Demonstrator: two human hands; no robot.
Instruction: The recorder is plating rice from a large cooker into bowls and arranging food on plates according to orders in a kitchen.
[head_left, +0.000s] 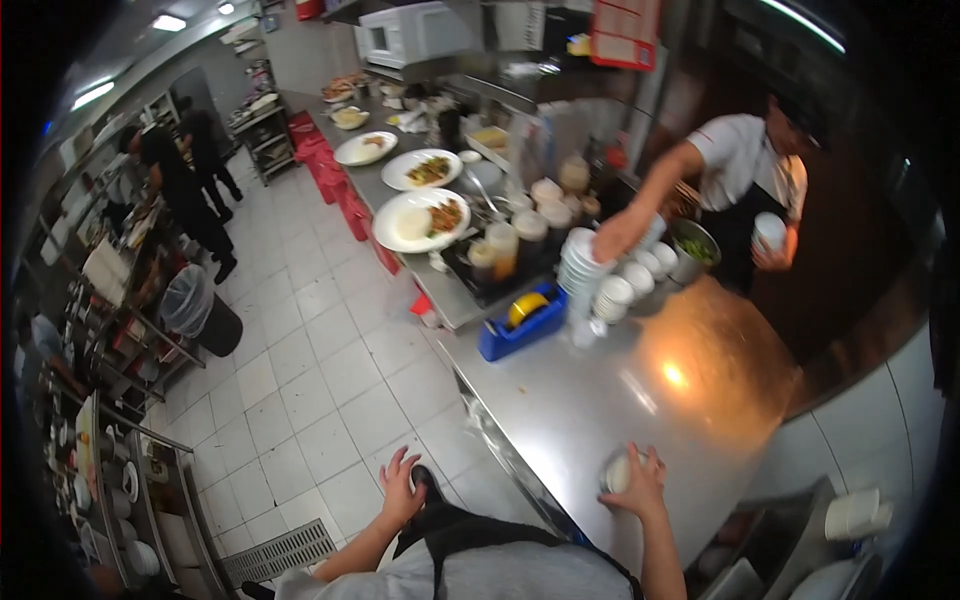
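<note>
My right hand (637, 484) grips a small, pale round container (619, 474) standing on the stainless steel counter (540, 420); my fingers and palm cover part of it. Held out over the tiled floor, my left hand (400, 484) is empty with its fingers apart. Farther along the counter, a blue tape dispenser (499, 334) with a yellow roll (527, 307) stands beside stacked white cups (577, 262). Smaller white bowls (613, 296) stand in stacks to the right of those cups.
Across the pass, a person (739, 165) reaches to the cup stack and holds a white cup (769, 229). Plates of food (421, 219) line the far counter beside sauce bottles (502, 247). A lined bin (199, 311) and shelving (142, 480) stand left; two people work beyond.
</note>
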